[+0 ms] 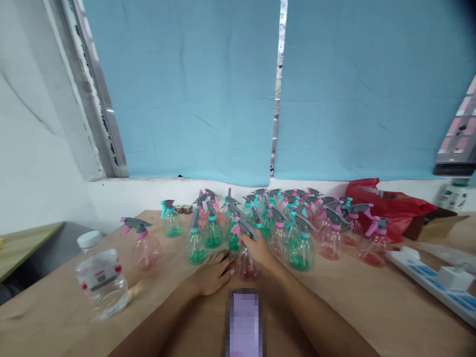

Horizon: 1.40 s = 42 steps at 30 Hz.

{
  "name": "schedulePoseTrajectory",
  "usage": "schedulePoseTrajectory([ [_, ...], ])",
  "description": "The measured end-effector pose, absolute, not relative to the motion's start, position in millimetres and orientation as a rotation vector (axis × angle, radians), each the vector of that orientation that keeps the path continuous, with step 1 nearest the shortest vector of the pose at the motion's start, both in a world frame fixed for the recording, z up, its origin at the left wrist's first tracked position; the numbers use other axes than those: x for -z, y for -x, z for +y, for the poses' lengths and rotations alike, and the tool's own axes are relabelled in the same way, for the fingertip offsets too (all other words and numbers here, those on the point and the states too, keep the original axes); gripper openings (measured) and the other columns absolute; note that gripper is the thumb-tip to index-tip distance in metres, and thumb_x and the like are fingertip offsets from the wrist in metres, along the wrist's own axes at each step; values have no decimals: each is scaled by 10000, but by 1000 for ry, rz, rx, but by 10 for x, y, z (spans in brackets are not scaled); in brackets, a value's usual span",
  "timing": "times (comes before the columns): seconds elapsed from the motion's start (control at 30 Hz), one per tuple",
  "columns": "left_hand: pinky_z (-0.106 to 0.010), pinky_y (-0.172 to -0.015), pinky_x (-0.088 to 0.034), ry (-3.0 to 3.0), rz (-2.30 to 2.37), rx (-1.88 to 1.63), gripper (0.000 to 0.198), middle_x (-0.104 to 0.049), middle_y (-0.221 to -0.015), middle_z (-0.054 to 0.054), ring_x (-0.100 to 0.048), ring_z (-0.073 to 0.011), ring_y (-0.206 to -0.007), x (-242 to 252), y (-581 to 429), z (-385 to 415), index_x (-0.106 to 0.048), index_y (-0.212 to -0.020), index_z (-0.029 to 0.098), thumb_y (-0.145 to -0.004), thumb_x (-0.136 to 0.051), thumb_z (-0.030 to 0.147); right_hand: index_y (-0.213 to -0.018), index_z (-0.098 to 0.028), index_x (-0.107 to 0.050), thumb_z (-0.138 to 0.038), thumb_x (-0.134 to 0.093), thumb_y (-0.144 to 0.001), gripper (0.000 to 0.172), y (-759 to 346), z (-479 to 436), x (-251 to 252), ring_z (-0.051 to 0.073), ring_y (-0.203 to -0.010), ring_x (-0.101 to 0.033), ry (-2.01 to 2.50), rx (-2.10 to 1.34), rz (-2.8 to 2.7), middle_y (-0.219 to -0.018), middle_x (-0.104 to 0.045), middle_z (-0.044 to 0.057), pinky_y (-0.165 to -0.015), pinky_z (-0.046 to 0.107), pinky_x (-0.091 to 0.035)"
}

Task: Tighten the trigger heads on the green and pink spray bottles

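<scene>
My right hand (254, 246) is closed around the neck of a pink spray bottle (248, 267) with a grey and pink trigger head, upright near the table's middle. Just left of it, my left hand (212, 272) rests on the wooden table (163, 307), fingers apart and holding nothing. Behind both hands stand several spray bottles, some green, such as the green bottle (196, 249), others pink, such as the pink bottle (330, 242). Another pink spray bottle (146, 254) stands apart on the left.
A clear water bottle (101, 277) with a white cap stands at the left. A phone (244, 325), pixelated, lies at the near edge. To the right are a white power strip (435, 280), a red plastic bag (394, 208) and an open cardboard box (431, 225).
</scene>
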<state>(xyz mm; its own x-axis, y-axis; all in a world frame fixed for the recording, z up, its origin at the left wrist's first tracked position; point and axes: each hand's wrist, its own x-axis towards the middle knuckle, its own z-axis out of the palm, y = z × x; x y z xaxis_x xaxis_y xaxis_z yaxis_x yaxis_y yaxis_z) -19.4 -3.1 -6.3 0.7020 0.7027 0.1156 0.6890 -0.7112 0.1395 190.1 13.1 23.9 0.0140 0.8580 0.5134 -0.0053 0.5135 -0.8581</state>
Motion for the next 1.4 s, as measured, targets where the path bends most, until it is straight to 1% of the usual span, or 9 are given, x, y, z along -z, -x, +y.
schedulePoseTrajectory([
  [0.2, -574, -1175, -322, -2830, 1141, -260, 535, -433, -1566, -144, -393, -354, -1444, 84, 203, -16, -448, -1528, 254, -1067, -360, 510, -822, -216, -711, -303, -660, -808, 102, -1875, 112, -231, 128, -561, -561, 752, -888, -1338, -680, -663, -25, -562, 245, -432],
  [0.27, -583, -1168, -327, -2831, 1135, -265, 540, -422, -1572, -155, -395, -360, -1443, 87, 205, -15, -438, -1534, 247, -1069, -360, 509, -838, -216, -722, -319, -667, -815, 119, -1884, 102, -238, 128, -566, -564, 742, -902, -1346, -697, -672, -19, -569, 245, -439],
  [0.47, -601, -1165, -324, -2822, 1152, -233, 555, -397, -1586, -177, -375, -371, -1456, 70, 204, -29, -418, -1548, 232, -1070, -350, 505, -933, -236, -761, -458, -646, -881, 256, -1925, 90, -256, 156, -619, -588, 750, -834, -1425, -759, -692, 19, -605, 271, -485],
  [0.6, -598, -1163, -333, -2804, 1142, -291, 546, -408, -1585, -153, -389, -381, -1446, 101, 218, -12, -448, -1532, 253, -1062, -370, 521, -931, -243, -760, -432, -645, -888, 225, -1925, 96, -237, 161, -622, -593, 771, -811, -1420, -715, -670, 9, -623, 276, -489],
  [0.87, -605, -1163, -318, -2808, 1125, -273, 566, -394, -1589, -182, -368, -375, -1458, 105, 213, -2, -428, -1541, 224, -1063, -357, 518, -944, -243, -765, -429, -623, -889, 240, -1924, 87, -266, 146, -606, -568, 744, -824, -1454, -780, -695, 13, -608, 268, -462],
  [1.0, -594, -1162, -328, -2808, 1130, -299, 562, -405, -1585, -167, -384, -375, -1449, 121, 219, 4, -432, -1539, 239, -1059, -369, 525, -833, -226, -737, -366, -650, -854, 166, -1921, 29, -312, 143, -582, -528, 769, -839, -1395, -631, -605, -19, -584, 258, -421],
  [1.13, -592, -1154, -340, -2825, 1118, -328, 549, -431, -1568, -159, -399, -382, -1437, 139, 222, 13, -458, -1523, 249, -1059, -364, 528, -733, -215, -701, -325, -621, -852, 181, -1923, -17, -353, 128, -575, -462, 733, -818, -1441, -634, -563, -30, -574, 252, -376],
  [1.3, -588, -1146, -356, -2827, 1114, -320, 550, -420, -1576, -167, -410, -373, -1431, 142, 228, 12, -429, -1539, 243, -1059, -367, 504, -818, -212, -714, -334, -642, -834, 142, -1922, 46, -288, 131, -590, -425, 818, -748, -1387, -642, -540, -43, -586, 254, -367],
  [1.4, -591, -1152, -345, -2814, 1126, -319, 552, -419, -1579, -161, -405, -373, -1436, 148, 231, 13, -430, -1540, 249, -1055, -377, 507, -814, -211, -705, -340, -628, -852, 155, -1924, 86, -242, 130, -583, -404, 847, -700, -1403, -621, -507, -47, -568, 251, -351],
])
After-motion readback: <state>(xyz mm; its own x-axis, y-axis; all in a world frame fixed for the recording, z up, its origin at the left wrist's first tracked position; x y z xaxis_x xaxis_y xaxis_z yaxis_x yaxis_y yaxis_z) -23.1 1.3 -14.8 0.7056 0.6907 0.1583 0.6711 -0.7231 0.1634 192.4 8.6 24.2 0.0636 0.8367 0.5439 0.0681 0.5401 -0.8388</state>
